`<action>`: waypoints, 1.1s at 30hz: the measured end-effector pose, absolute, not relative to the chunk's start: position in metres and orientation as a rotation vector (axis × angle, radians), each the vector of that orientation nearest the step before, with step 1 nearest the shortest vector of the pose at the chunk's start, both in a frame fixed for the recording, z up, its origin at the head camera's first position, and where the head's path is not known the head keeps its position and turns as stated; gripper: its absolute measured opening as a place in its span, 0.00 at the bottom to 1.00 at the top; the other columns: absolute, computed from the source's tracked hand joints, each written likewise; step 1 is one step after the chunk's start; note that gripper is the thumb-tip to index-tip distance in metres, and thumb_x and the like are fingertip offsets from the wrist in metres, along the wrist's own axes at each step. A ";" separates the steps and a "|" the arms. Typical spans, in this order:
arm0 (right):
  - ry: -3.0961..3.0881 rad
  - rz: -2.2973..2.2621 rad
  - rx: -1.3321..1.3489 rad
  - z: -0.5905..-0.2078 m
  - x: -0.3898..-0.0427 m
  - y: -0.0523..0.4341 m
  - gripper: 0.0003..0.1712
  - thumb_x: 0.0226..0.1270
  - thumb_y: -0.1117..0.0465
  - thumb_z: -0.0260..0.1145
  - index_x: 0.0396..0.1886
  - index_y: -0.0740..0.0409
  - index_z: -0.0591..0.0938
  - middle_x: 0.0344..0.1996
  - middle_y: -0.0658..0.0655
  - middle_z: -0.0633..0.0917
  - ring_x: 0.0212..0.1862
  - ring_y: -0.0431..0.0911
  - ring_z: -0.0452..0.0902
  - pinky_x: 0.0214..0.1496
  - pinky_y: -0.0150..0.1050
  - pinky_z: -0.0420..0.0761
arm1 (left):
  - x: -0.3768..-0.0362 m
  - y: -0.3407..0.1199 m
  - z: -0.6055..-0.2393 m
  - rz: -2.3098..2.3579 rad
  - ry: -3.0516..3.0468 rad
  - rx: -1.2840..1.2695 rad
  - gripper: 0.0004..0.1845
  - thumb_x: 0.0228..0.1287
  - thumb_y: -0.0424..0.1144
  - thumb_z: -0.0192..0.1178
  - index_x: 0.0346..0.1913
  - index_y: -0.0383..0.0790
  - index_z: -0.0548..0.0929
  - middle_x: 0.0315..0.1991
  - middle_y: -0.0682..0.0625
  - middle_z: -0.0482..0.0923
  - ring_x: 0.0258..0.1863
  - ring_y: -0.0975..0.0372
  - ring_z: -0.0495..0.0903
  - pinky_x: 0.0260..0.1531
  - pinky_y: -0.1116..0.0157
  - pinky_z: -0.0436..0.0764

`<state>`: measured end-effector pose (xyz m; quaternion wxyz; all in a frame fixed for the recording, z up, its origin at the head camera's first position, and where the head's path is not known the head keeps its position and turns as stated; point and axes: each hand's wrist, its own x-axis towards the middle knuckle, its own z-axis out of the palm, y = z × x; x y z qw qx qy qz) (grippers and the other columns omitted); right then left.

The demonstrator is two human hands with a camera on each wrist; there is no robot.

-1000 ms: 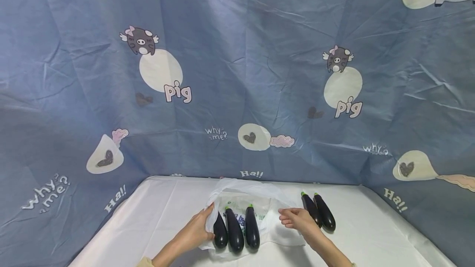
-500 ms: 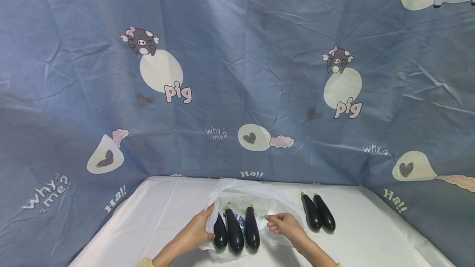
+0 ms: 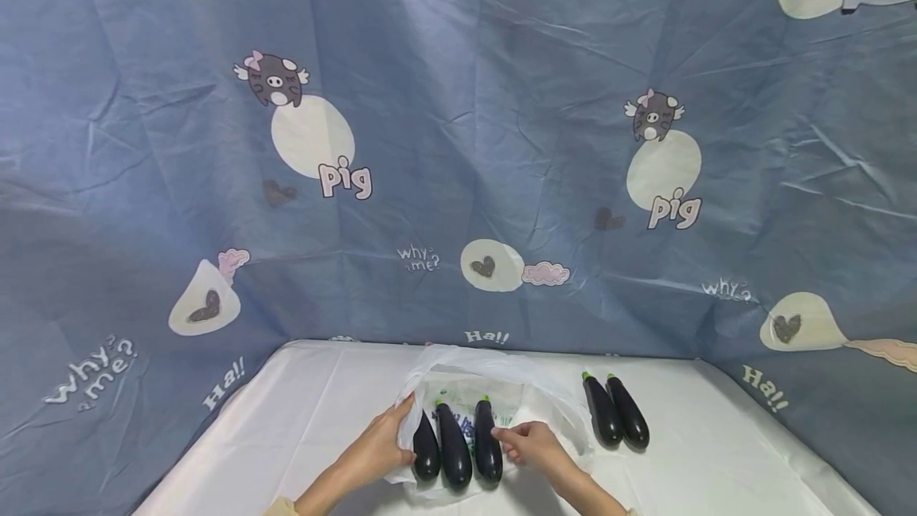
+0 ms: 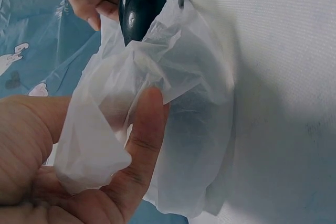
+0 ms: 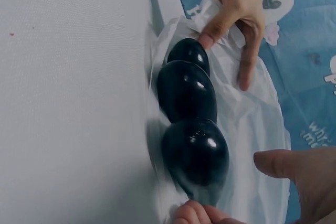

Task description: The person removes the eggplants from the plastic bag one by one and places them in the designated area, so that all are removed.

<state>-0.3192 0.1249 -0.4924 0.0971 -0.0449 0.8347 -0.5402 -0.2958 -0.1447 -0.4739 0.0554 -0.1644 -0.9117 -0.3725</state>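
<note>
A white plastic bag (image 3: 494,360) lies with its mouth toward me, three dark eggplants side by side in it: left (image 3: 426,459), middle (image 3: 454,452) and right (image 3: 488,452). Green stem ends point away from me. My left hand (image 3: 378,444) holds the bag's left edge, the film between thumb and fingers in the left wrist view. My right hand (image 3: 533,450) is at the right side of the right eggplant. In the right wrist view its thumb (image 5: 275,163) stands apart from that eggplant, while the other fingers (image 5: 195,213) are close beside it; contact is unclear.
Two more eggplants, one (image 3: 604,412) and another (image 3: 628,412), lie together on the white-covered table (image 3: 716,436), right of the bag. A blue printed cloth (image 3: 501,181) hangs behind and along both sides of the table.
My right hand has moved left, from the bag's right side to the right eggplant. The left hand keeps its hold on the bag, and the eggplants have stayed in place.
</note>
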 end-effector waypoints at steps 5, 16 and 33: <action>2.523 -1.566 -0.139 -0.495 -0.320 0.121 0.23 0.53 0.45 0.65 0.27 0.65 0.81 0.18 0.49 0.80 0.21 0.37 0.72 0.28 0.34 0.78 | -0.296 -0.145 -0.474 -1.149 -2.773 -0.497 0.50 0.30 0.28 0.67 0.65 0.25 0.58 0.64 0.31 0.58 0.62 0.40 0.59 0.59 0.46 0.60; 2.593 -1.461 -0.061 -0.498 -0.320 0.115 0.23 0.48 0.42 0.67 0.27 0.59 0.82 0.15 0.48 0.78 0.21 0.38 0.72 0.23 0.30 0.71 | -0.297 -0.145 -0.477 -1.124 -2.753 -0.517 0.50 0.29 0.28 0.66 0.65 0.26 0.58 0.64 0.32 0.59 0.62 0.42 0.61 0.58 0.47 0.63; 2.561 -1.477 -0.112 -0.497 -0.318 0.115 0.22 0.47 0.45 0.69 0.29 0.61 0.83 0.15 0.48 0.78 0.21 0.38 0.72 0.24 0.33 0.75 | -0.296 -0.145 -0.477 -1.157 -2.766 -0.495 0.50 0.29 0.28 0.67 0.65 0.26 0.58 0.63 0.30 0.59 0.61 0.40 0.61 0.58 0.45 0.62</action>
